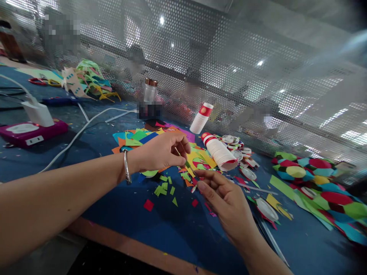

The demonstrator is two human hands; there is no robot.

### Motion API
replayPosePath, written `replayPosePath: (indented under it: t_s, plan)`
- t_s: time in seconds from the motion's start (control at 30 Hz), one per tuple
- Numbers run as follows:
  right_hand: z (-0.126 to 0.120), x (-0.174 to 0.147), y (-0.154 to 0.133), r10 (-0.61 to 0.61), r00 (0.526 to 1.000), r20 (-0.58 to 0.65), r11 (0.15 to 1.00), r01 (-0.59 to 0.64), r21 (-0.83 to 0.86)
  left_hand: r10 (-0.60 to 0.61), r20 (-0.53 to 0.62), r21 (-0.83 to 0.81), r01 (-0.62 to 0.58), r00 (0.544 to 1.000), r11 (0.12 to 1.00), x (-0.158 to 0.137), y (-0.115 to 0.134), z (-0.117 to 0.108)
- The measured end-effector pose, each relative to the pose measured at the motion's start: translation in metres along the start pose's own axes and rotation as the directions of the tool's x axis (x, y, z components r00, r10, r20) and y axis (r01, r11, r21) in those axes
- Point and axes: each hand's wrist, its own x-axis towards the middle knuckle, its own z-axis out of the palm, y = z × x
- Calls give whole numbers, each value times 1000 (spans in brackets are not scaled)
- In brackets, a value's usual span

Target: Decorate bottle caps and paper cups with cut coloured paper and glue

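My left hand (164,151), with a silver bangle at the wrist, hovers over a heap of coloured paper with its fingers curled. A tiny green bit shows by its thumb tip; whether it is held I cannot tell. Just to the right, my right hand (222,194) is pinched at thumb and forefinger, its tips close to the left thumb. What it pinches is too small to make out. Below the hands lie small green paper scraps (164,186) and a red paper square (148,205). Yellow paper (207,157) lies behind them.
Stacked paper cups (201,118) stand at the mesh partition (229,65); another cup stack (220,152) lies on its side. Coloured paper shapes (321,183) are at right. At left are a purple power strip (34,133), a white cable (77,133) and scissors (37,81).
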Motion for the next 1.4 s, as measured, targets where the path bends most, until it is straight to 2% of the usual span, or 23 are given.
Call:
replayPosePath:
  t_s: [0.17,0.47,0.6,1.17,1.4]
  plan:
    - [1,-2,-3,25,999,-26,999,-25,22,8,-14,7,-7,1000,1000,0,-1,0]
    - [1,-1,-2,7,1000,-12,1000,-8,-2,-3,19,-3,3,1000,1000,-2,2,4]
    - [1,-1,-5,37,999,-8,999,-38,-17,-1,13,-4,2,1000,1000,-2,1,4]
    - [-1,0,-3,26,1000,4,999,-26,-29,20,11,52,-21,1000,998,-3,2,2]
    - [0,-1,-3,37,999,11,999,-37,14,30,1,55,-30,1000,998,-2,1,2]
